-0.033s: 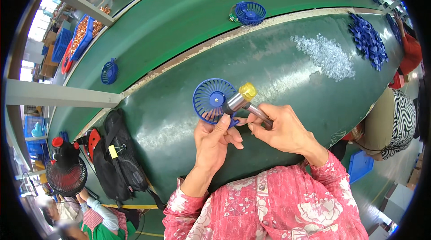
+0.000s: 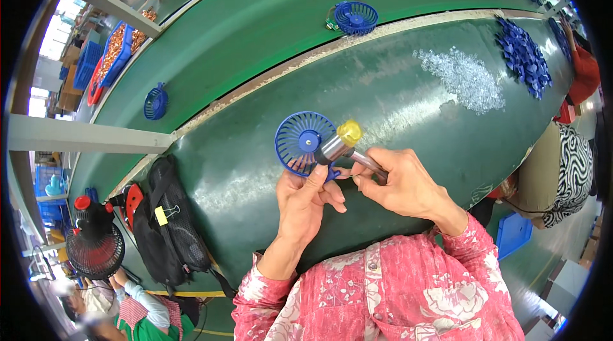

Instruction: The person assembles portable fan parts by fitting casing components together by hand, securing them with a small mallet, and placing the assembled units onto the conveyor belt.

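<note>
My left hand grips the lower edge of a round blue plastic fan housing. Thin slats ring its face, and a hub with a small metal pin sits at the centre. In my right hand is the metal handle of a small mallet with a yellow striking end. The mallet's head lies tilted beside the housing's lower right, its dark end close to my left thumb; whether it touches the housing I cannot tell. My fingertips nearly meet below the head, and anything small between them is hidden.
Small clear plastic pieces and a heap of blue parts lie to the right. Other blue housings rest on the green belt beyond. A black bag and a black fan stand left. Co-workers sit nearby.
The mallet's head has tipped very slightly down and to the left. Both hands stay in almost the same place.
</note>
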Action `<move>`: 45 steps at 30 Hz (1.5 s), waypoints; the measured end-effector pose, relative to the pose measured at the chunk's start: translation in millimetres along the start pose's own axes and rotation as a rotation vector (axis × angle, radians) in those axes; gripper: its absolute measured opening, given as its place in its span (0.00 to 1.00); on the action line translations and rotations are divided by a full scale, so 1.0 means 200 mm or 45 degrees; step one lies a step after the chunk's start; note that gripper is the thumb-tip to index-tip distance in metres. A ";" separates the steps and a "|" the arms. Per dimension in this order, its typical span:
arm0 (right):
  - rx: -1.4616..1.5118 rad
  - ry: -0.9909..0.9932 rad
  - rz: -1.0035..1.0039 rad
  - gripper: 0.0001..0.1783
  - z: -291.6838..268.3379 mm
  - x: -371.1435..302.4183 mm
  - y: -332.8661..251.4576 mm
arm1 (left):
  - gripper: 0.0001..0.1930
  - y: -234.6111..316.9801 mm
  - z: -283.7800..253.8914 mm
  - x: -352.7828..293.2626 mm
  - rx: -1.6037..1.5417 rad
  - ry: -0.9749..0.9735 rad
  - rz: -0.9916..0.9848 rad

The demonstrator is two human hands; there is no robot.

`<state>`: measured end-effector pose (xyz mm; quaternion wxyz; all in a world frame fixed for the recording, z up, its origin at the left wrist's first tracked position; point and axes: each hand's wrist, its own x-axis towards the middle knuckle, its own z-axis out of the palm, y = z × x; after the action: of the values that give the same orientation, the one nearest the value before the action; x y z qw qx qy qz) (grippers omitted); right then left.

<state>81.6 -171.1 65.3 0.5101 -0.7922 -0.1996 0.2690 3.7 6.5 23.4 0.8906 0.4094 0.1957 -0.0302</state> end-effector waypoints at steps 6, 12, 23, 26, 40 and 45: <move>-0.256 0.014 -0.184 0.05 -0.02 0.01 0.02 | 0.14 -0.01 -0.01 0.01 0.141 -0.022 -0.009; -0.208 -0.092 -0.228 0.07 0.04 0.00 0.02 | 0.14 -0.05 -0.05 -0.02 -0.012 0.019 -0.144; -0.632 -0.099 -0.663 0.14 0.15 0.02 0.13 | 0.17 -0.02 -0.06 -0.04 -0.185 0.010 -0.481; -0.239 0.199 -0.630 0.06 0.10 0.07 0.06 | 0.17 0.03 -0.04 -0.09 0.019 0.003 -0.340; -0.543 0.163 0.019 0.18 -0.05 0.18 0.25 | 0.23 -0.15 -0.05 -0.03 2.187 -0.090 1.203; -0.353 0.405 -0.122 0.18 -0.12 0.04 0.14 | 0.20 -0.16 -0.06 -0.03 2.159 -0.090 1.187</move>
<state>103.9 -194.7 47.0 0.4336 -0.8769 -0.1889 0.0860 -12.2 -6.3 -4.5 0.2272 0.9513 -0.0998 0.1827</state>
